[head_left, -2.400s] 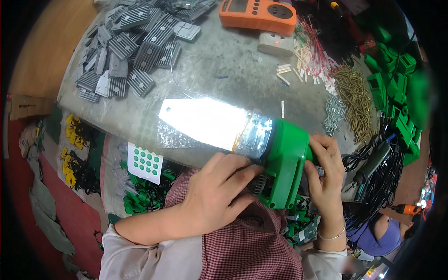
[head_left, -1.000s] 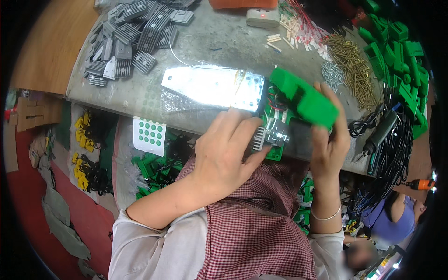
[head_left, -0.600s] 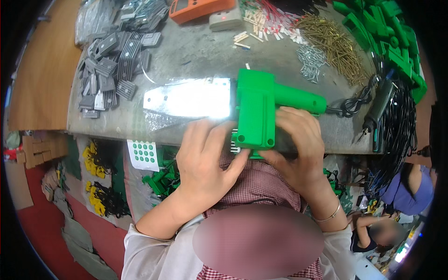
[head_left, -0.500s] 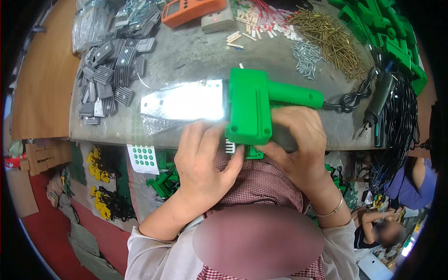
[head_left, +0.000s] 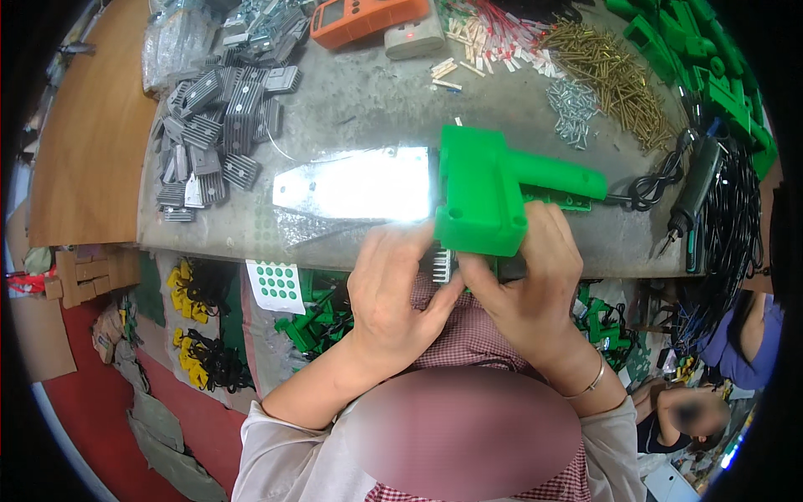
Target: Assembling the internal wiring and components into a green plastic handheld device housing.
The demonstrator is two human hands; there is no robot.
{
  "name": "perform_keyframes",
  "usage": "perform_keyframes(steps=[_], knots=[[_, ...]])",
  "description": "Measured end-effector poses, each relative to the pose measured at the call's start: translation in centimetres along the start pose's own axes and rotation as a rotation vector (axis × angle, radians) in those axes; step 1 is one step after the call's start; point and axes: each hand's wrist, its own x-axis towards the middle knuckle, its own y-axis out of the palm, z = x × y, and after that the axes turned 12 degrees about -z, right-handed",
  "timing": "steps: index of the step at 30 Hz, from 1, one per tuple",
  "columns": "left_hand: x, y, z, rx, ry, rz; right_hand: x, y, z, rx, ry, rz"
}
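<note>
At the near edge of a grey workbench (head_left: 351,100), the left hand (head_left: 385,284) is pinching beside a finned metal block (head_left: 442,265) while the right hand (head_left: 539,293) is gripping the green housing (head_left: 477,192), apparently steadying it from both sides.

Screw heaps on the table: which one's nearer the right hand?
The silver heap; it's smaller and lies closer to the right hand than the brass-coloured heap.

On the grey tabletop (head_left: 360,109), finned metal blocks (head_left: 238,105) lie near the left edge, brass-coloured screws (head_left: 615,79) near the right.
</note>
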Motion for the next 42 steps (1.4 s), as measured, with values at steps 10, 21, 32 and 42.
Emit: perform_keyframes(steps=[10,21,32,42], knots=[[0.5,0.3,0.4,-0.004,0.042,0.072,-0.6,1.2,-0.4,0.038,-0.090,-0.185],[1.3,0.1,-0.3,0.082,0.079,0.101,-0.2,-1.1,-0.2,0.076,0.070,-0.035],[1.9,-0.3,-0.6,0.157,0.168,0.231,0.1,-5.6,-3.1,0.211,-0.060,0.038],[2.2,-0.3,-0.3,0.110,0.068,0.239,6.9,-5.0,-6.6,-0.167,-0.105,0.476]])
